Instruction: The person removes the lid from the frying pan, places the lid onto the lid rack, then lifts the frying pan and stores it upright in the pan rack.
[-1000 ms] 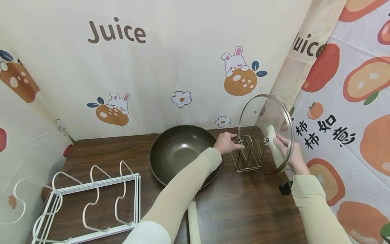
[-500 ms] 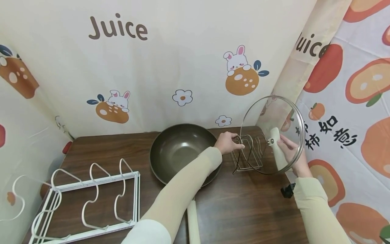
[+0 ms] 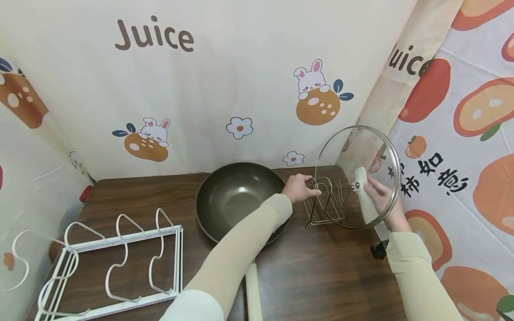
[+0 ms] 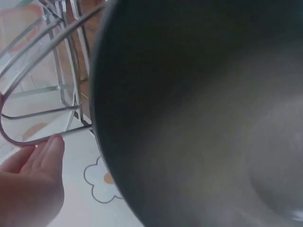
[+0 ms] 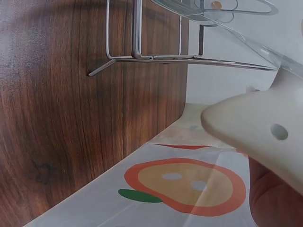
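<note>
My left hand (image 3: 299, 188) pinches the near end loop of a small metal wire rack (image 3: 326, 222), its thumb and fingertips on the wire in the left wrist view. My right hand (image 3: 387, 203) grips the cream handle (image 3: 366, 200) of a round glass pot lid (image 3: 343, 142) with a metal rim. The lid stands on edge, and its left and lower rim overlaps the rack in the head view. Seen from the right wrist, the handle (image 5: 255, 116) is at the right, with the glass close by the rack's wires. A dark wok (image 3: 237, 196) lies under my left forearm.
The wok's cream handle (image 3: 253, 292) points toward me. At the left a white rack (image 3: 178, 263) with several curved wire dividers stands on the brown wooden table (image 3: 329, 276). Printed curtains (image 3: 241, 89) close off the back and sides.
The lid and my right hand have shifted slightly right and turned a little, mostly in the first half second. My left hand stays on the wire rack.
</note>
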Demonstrator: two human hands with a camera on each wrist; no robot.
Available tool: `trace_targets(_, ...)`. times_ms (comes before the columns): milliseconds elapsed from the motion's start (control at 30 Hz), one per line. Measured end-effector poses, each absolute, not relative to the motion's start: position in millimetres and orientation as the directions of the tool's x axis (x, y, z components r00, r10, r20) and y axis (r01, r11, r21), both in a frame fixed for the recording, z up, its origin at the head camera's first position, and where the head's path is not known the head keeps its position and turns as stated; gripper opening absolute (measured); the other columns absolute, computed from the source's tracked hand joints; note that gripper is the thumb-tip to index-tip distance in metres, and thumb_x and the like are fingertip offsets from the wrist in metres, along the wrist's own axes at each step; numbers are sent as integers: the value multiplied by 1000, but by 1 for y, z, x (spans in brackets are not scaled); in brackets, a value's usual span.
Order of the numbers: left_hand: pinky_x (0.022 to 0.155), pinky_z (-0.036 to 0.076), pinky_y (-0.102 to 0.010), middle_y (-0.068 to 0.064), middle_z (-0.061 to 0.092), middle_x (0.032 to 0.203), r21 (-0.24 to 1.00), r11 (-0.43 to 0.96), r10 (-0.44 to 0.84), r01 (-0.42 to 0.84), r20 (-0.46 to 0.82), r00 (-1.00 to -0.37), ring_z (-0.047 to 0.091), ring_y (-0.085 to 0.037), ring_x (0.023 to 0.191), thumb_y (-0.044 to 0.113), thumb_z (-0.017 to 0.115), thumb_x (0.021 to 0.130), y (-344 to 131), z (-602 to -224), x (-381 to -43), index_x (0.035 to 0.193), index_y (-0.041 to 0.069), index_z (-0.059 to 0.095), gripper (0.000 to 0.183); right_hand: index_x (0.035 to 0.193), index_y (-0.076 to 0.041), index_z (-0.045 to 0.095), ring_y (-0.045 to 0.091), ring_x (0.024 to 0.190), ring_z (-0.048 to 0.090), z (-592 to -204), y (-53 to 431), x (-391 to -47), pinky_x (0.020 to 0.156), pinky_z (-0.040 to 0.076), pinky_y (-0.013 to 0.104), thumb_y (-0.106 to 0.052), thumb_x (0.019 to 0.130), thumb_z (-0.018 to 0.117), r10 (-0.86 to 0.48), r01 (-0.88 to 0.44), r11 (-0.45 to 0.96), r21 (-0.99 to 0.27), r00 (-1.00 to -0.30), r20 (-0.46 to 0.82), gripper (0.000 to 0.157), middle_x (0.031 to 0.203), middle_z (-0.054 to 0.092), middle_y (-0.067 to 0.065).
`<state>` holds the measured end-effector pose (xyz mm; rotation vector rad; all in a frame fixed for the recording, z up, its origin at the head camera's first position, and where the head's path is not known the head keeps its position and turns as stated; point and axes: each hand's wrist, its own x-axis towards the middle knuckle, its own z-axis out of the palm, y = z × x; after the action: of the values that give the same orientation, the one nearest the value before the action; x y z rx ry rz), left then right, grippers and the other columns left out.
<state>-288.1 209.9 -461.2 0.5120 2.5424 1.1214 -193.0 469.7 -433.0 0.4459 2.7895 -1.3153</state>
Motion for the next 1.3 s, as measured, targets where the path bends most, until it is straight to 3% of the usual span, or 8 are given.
trace_targets(267, 114, 50, -34, -4, 57, 154, 757, 623, 429, 200, -116, -896, 57, -21, 140, 45, 80, 89, 203, -455, -277, 156, 15, 46, 81, 165, -21, 20, 38, 131, 53, -428, 469, -182, 85, 48, 28, -54, 106, 46, 229, 254, 620, -743, -964, -138, 73, 158, 45, 27)
trace_targets(367, 116, 48, -36, -4, 52, 158, 773, 598, 433, 213, -87, -897, 54, -22, 143, 45, 82, 88, 197, -447, -276, 158, 16, 44, 85, 165, -22, 24, 15, 132, 55, -424, 472, -175, 87, 45, 21, -51, 106, 50, 235, 227, 583, -780, -966, -106, 71, 157, 53, 8)
trace_targets(467, 117, 47, -35, -2, 50, 160, 767, 593, 440, 244, -56, -896, 52, -21, 145, 45, 82, 87, 191, -440, -276, 157, 16, 44, 85, 162, -20, 34, -10, 115, 58, -420, 475, -170, 84, 45, 9, -38, 105, 60, 257, 160, 471, -867, -966, -39, 66, 134, 69, -16)
trace_targets(567, 118, 46, -33, -1, 50, 160, 753, 602, 448, 267, -42, -893, 50, -19, 147, 45, 82, 87, 185, -434, -276, 157, 17, 45, 84, 158, -21, 43, -16, 107, 58, -413, 477, -164, 82, 43, 6, -31, 102, 66, 294, 113, 341, -933, -956, -8, 61, 113, 70, -31)
trace_targets(900, 115, 49, -38, -4, 49, 161, 725, 606, 474, 328, 3, -881, 49, -23, 147, 44, 79, 90, 159, -404, -273, 157, 16, 44, 81, 152, -5, 50, -4, 100, 72, -371, 467, -148, 86, 53, 5, -5, 103, 59, 446, -143, -56, -988, -889, 103, 50, 107, 76, -14)
trace_targets(1067, 113, 51, -38, -4, 55, 156, 683, 616, 487, 391, 59, -871, 55, -22, 142, 45, 79, 90, 146, -389, -274, 156, 15, 46, 79, 148, -5, 55, 2, 105, 73, -343, 453, -138, 96, 51, 8, -7, 102, 62, 518, -200, -86, -976, -846, 127, 47, 111, 77, -7)
trace_targets(1200, 113, 51, -39, -6, 59, 152, 690, 600, 501, 406, 71, -862, 58, -23, 138, 43, 79, 91, 134, -375, -271, 156, 15, 45, 79, 145, -9, 59, 5, 116, 67, -323, 440, -131, 114, 40, 12, -10, 102, 61, 587, -185, -14, -983, -797, 142, 43, 119, 74, -7)
trace_targets(1300, 114, 49, -38, -6, 58, 153, 687, 592, 515, 421, 79, -853, 58, -22, 139, 42, 79, 91, 124, -365, -267, 156, 14, 45, 79, 141, -11, 63, 8, 121, 63, -312, 430, -128, 117, 37, 12, -9, 101, 62, 629, -186, 54, -981, -757, 178, 40, 121, 73, -6)
